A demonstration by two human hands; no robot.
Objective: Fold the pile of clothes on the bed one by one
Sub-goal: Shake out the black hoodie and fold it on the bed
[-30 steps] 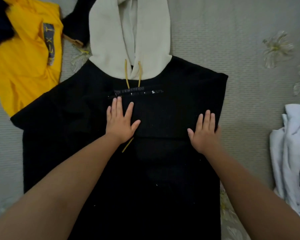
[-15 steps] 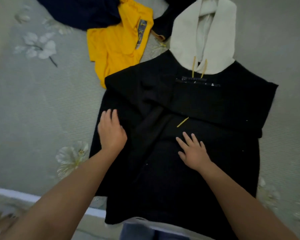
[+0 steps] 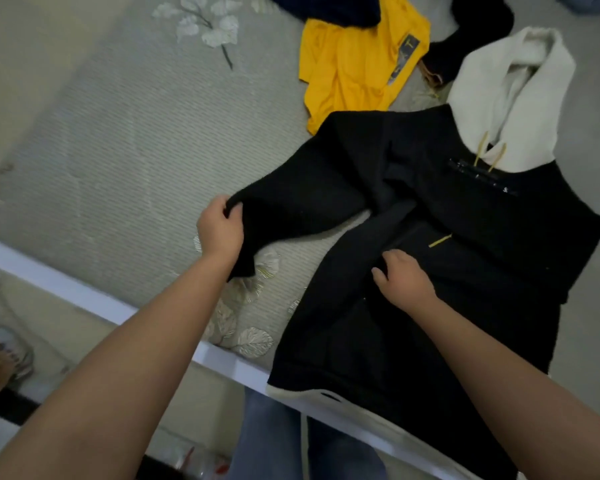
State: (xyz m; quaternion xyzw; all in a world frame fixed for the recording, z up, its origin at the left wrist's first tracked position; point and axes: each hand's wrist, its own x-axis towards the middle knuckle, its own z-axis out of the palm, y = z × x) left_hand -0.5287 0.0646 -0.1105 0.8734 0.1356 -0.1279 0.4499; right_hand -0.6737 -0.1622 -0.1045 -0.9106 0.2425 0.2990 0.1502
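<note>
Left hand point(image 3: 220, 230) pinches the cuff end of the hoodie's sleeve point(image 3: 291, 206), fingers curled round the cloth, lifting it clear of the bed point(image 3: 101, 140). Right hand point(image 3: 404, 280) rests on the hoodie point(image 3: 465, 271) at mid-chest, fingers bent into the fabric; whether it holds a fold or only presses cannot be told.

The hoodie lies face up at the near edge of the bed, cream hood point(image 3: 520, 91) pointing away, hem hanging over the bed's edge.

Handling, as judged: thick, soft, limp cloth, fairly heavy for a garment, not slippery. It will sag wherever unsupported, so take hold at cuff, shoulder seam and hem corners.

Count: one black hoodie in hand; one yellow garment point(image 3: 354, 64) beyond it; dark clothing at the top of view, number unclear.
</note>
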